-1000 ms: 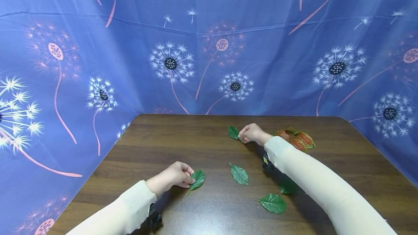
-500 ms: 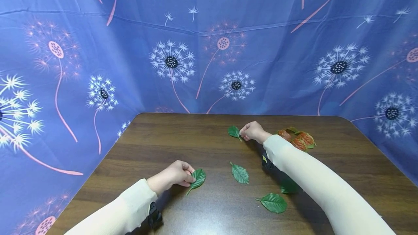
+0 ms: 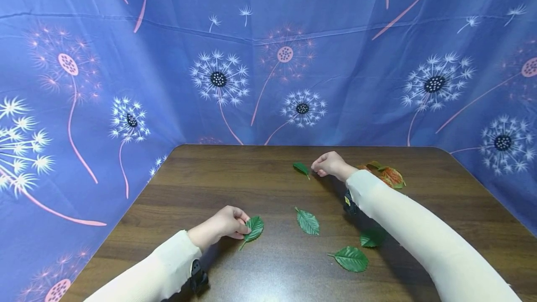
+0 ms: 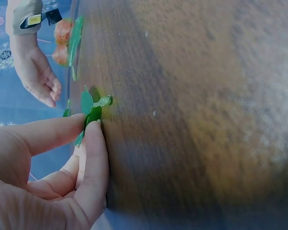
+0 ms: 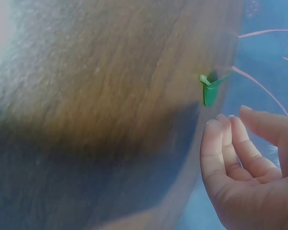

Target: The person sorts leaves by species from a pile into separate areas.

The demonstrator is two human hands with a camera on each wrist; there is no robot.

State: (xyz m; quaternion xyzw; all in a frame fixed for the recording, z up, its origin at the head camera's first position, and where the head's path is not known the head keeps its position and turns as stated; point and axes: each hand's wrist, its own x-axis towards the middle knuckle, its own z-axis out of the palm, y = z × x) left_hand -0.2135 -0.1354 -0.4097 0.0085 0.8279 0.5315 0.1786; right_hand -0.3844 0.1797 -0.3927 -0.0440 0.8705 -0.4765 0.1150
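Observation:
My left hand (image 3: 225, 223) pinches a green leaf (image 3: 254, 228) between thumb and fingers, low over the table on the left. In the left wrist view the leaf (image 4: 92, 111) appears nearly edge-on at the fingertips. Further back, my right hand (image 3: 332, 164) hovers just right of another green leaf (image 3: 300, 168) and does not touch it. The right wrist view shows a gap between that leaf (image 5: 210, 91) and the right fingertips, with loosely bent fingers that hold nothing.
Two green leaves (image 3: 308, 222) (image 3: 351, 259) lie mid-table, and another green leaf (image 3: 371, 238) sits in the right arm's shadow. Orange-red leaves (image 3: 392, 177) are bunched behind the right forearm, partly hidden. A blue dandelion-print cloth (image 3: 260, 97) hangs beyond the wooden table (image 3: 201, 176).
My right hand has let go of the far leaf and drawn slightly right and up, away from it. That leaf now looks narrower, more tilted. My left hand has stayed put with its leaf.

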